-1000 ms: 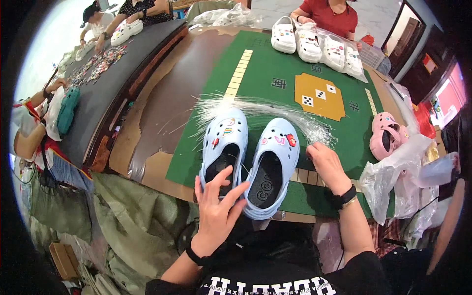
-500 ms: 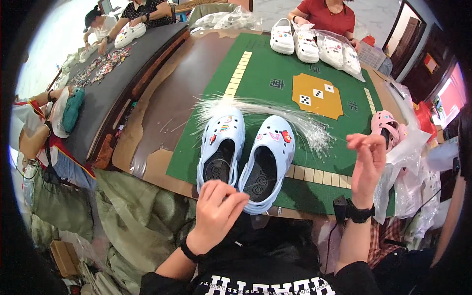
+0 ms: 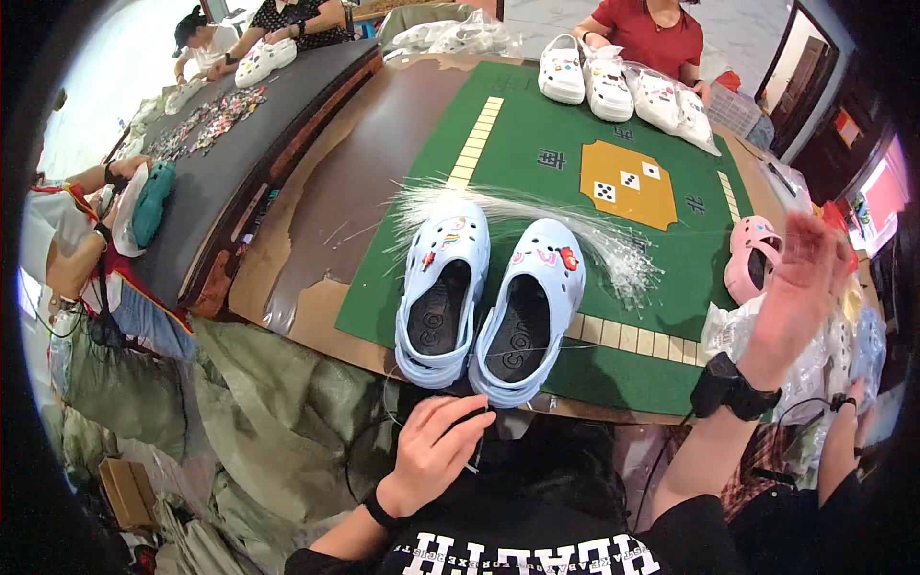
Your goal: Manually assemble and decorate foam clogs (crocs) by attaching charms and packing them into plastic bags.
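Right hand (image 3: 800,287) raised, clogs (image 3: 489,297) ungripped.

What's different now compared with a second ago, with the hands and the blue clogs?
The left hand let go of the left blue clog and drew back toward the body, off the green mat. The right hand left the mat beside the right blue clog and rose out to the right, fingers open, near the pink clog. Both blue clogs and the clear strands stayed put.
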The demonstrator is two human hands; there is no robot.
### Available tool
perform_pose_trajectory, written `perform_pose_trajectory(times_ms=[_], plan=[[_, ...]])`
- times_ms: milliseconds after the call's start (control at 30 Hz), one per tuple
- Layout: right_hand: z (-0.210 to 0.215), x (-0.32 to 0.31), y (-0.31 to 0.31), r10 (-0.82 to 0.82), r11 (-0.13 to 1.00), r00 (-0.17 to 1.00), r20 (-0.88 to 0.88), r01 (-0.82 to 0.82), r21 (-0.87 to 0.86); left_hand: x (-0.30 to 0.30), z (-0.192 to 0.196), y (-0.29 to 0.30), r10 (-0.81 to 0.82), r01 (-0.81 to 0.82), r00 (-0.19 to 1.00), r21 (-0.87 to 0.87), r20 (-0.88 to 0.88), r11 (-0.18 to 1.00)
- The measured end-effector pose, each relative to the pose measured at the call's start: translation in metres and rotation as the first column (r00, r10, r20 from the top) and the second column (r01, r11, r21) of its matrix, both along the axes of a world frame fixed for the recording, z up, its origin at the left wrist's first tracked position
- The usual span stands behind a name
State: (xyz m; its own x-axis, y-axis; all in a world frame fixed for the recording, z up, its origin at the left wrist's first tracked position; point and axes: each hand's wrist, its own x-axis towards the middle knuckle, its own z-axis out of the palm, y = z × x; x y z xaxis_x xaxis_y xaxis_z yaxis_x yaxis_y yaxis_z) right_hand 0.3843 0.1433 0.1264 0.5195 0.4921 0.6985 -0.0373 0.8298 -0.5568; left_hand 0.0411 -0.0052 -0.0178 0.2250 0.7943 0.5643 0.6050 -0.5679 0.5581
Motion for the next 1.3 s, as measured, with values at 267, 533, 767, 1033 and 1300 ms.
perform_pose_trajectory(times_ms=[267, 533, 767, 1033, 1300], plan=[[-0.044, -0.052, -0.041, 0.221, 0.945, 0.775, 0.592, -0.021, -0.326, -0.002, -0.019, -0.023, -0.094, 0.082, 0.988, 0.098, 0.121, 0.992], [-0.089, -0.119, -0.047, 0.460, 0.884, 0.281, 0.842, -0.062, -0.463, 0.016, -0.016, -0.012, 0.141, 0.035, 0.892, -0.377, 0.429, 0.925], [-0.083, -0.140, -0.040, 0.363, 0.932, -0.106, 0.926, 0.024, -0.362, 0.019, -0.008, 0.003, 0.281, 0.298, 0.711, -0.638, 0.644, 0.710], [-0.084, -0.153, -0.027, 0.674, 0.739, 0.008, 0.739, -0.015, -0.674, 0.024, -0.013, -0.003, 0.221, 0.405, 0.603, -0.533, 0.767, 0.743], [-0.082, -0.147, -0.021, 0.733, 0.680, -0.004, 0.680, 0.013, -0.733, 0.028, -0.006, 0.002, 0.093, 0.303, 0.730, -0.442, 0.677, 0.844]])
